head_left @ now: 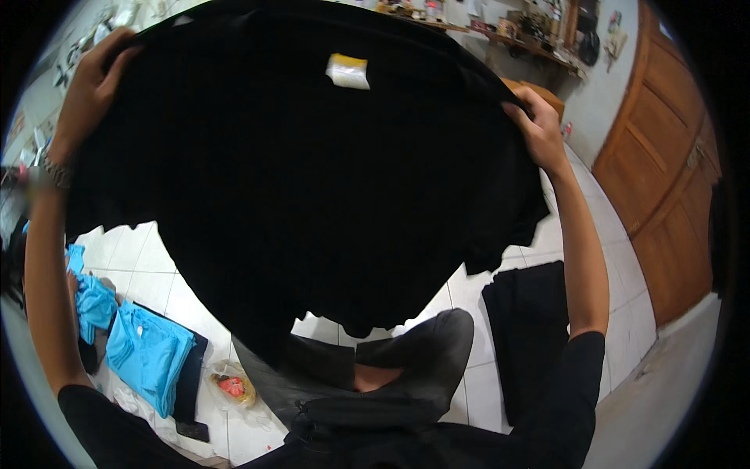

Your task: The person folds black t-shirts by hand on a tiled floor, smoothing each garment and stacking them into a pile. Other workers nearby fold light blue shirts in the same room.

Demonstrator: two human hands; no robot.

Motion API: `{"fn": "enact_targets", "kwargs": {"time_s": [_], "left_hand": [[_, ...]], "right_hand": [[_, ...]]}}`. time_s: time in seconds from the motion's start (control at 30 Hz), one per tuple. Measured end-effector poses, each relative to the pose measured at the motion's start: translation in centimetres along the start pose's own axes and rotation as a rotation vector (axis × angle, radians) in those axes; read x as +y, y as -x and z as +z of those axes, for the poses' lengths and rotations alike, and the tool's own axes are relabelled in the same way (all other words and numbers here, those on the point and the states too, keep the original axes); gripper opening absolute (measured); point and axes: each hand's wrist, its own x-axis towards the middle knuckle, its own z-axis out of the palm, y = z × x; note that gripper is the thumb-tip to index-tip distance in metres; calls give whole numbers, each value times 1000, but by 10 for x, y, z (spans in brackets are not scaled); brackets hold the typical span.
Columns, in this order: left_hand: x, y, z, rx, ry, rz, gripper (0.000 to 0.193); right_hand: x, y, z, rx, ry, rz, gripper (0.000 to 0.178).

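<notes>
A black shirt (312, 172) is spread wide in the air before me, hiding much of the floor behind it. A small white and yellow label (348, 72) shows near its upper edge. My left hand (98, 82) grips the shirt at its upper left, thumb on the near side. At the upper right, my right hand (537, 129) pinches the cloth between thumb and fingers. The shirt's lower edge hangs in uneven waves above my crossed legs (437, 352).
Folded blue shirts (148, 356) lie at lower left, beside a crumpled blue cloth (95, 301). A plastic bag (232, 387) with red contents sits near my knee. Folded black cloth (527, 336) lies on the right tiles. A wooden door (656, 148) and cluttered shelf (531, 43) stand beyond.
</notes>
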Motion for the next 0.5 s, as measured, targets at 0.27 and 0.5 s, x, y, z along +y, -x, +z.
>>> {"fn": "enact_targets", "kwargs": {"time_s": [0.27,0.5], "left_hand": [[-18,1,-5,4,-74,-16,38],[-42,6,-13,-83,-49,-133,39]], "right_hand": [[-10,9,5,-131,133,-198,15],[-22,6,16,-57,69,-17,20]]}}
